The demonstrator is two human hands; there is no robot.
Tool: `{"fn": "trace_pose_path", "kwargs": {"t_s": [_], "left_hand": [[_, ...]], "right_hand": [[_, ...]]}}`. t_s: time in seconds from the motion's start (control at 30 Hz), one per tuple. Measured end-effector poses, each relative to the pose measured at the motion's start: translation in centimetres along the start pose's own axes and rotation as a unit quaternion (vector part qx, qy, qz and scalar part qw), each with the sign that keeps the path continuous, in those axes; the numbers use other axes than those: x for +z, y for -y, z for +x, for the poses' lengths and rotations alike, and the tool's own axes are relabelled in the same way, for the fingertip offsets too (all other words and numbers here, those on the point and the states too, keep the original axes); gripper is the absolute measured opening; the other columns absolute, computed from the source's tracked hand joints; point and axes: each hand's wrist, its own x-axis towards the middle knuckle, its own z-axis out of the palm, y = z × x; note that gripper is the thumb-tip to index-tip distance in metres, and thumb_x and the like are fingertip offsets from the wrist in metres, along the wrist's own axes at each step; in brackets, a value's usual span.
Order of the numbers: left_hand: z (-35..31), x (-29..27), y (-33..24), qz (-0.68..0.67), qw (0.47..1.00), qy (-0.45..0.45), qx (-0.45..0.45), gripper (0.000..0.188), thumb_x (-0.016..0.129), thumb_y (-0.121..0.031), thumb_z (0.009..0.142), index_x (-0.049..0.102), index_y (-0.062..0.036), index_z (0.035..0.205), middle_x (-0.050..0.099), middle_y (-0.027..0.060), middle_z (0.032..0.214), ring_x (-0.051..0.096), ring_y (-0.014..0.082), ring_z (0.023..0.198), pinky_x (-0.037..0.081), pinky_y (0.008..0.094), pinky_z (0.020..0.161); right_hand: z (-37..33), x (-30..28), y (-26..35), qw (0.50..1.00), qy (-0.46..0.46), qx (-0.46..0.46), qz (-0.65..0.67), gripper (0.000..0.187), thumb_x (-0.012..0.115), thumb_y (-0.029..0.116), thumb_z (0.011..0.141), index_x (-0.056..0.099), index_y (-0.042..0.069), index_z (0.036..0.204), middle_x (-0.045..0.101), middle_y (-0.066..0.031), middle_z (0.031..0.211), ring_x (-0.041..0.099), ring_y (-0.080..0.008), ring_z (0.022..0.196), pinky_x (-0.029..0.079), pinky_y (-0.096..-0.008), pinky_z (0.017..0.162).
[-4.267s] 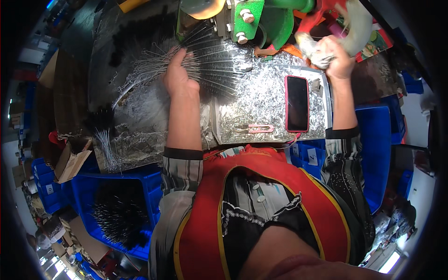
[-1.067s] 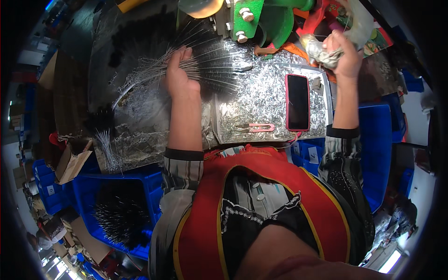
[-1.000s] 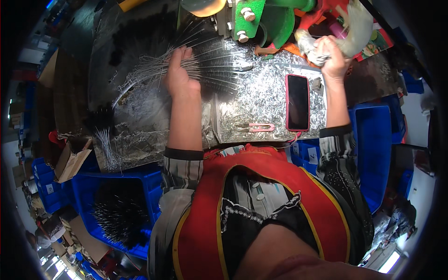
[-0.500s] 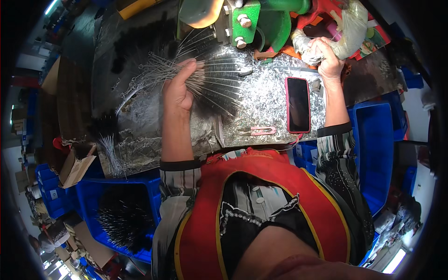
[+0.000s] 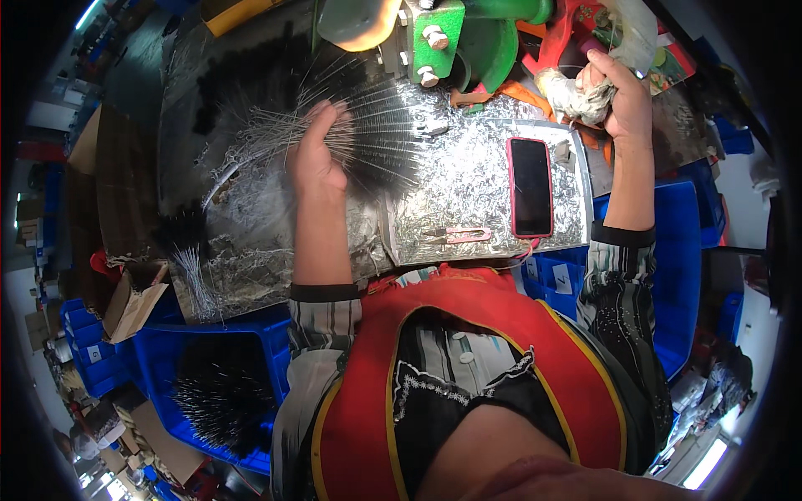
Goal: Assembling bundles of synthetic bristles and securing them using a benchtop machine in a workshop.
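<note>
Wire-brush batch in hand, prob. mid-run; other bunches already set aside

Left hand (image 5: 319, 159) (LH) is closed round the stems of a fanned bunch of thin silver wire brushes with black bristles (image 5: 380, 134), held over the counter (image 5: 259, 275) b/w its dark far-left part and the tray. Right hand (image 5: 626, 104) (RH), at the counter's far-right corner, looks closed on a whitish wrapped grip (image 5: 576, 98) beside the red part of a green metal machine (image 5: 436, 54).

Progress, as a judgement: partway. A black-bristled heap (image 5: 251, 75) lies toward the far-left corner; a small bunch of silver stems (image 5: 196, 280) lies at the near-left corner, apart from LH. The LH bunch isn't put down yet, so that much is left. Can't tell which pcs are finished, nor the total qty.

Containers: deep blue plastic bin (image 5: 154, 367), below the counter's near-left corner, holds a thick black brush bundle (image 5: 224, 401) w/ pale wire tips showing. Shallow grey-rimmed tray (image 5: 588, 196), at the counter's near edge, is strewn w/ silver wire scraps, plus a red-cased phone (image 5: 530, 188) on its right side & pink-handled snips (image 5: 461, 235) near its front edge. Second tall blue bin (image 5: 677, 275), off the counter's right: contents n/v.
</note>
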Motion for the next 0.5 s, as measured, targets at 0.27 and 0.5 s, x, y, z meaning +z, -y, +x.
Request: {"fn": "trace_pose_path", "kwargs": {"t_s": [0.27, 0.5], "left_hand": [[0.5, 0.1, 0.3, 0.004, 1.000, -0.001, 0.026, 0.022, 0.062, 0.008, 0.068, 0.056, 0.0075, 0.089, 0.062, 0.0180, 0.083, 0.061, 0.0250, 0.071, 0.051, 0.0317, 0.070], [0.7, 0.0, 0.4, 0.003, 0.999, -0.008, 0.036, 0.020, 0.061, 0.009, 0.067, 0.056, 0.0071, 0.086, 0.062, 0.0177, 0.081, 0.061, 0.0247, 0.071, 0.051, 0.0314, 0.069]], "right_hand": [[0.5, -0.5, 0.1, 0.999, -0.001, 0.044, 0.001, 0.035, 0.056, 0.013, 0.077, 0.041, 0.006, 0.047, 0.044, -0.0068, 0.048, 0.047, -0.0184, 0.053, 0.038, -0.0289, 0.055], [-0.6, 0.5, -3.1, 0.991, -0.059, -0.120, 0.011, 0.025, 0.054, 0.009, 0.077, 0.046, 0.003, 0.054, 0.047, -0.0077, 0.052, 0.050, -0.0181, 0.052, 0.041, -0.0289, 0.055]]}}
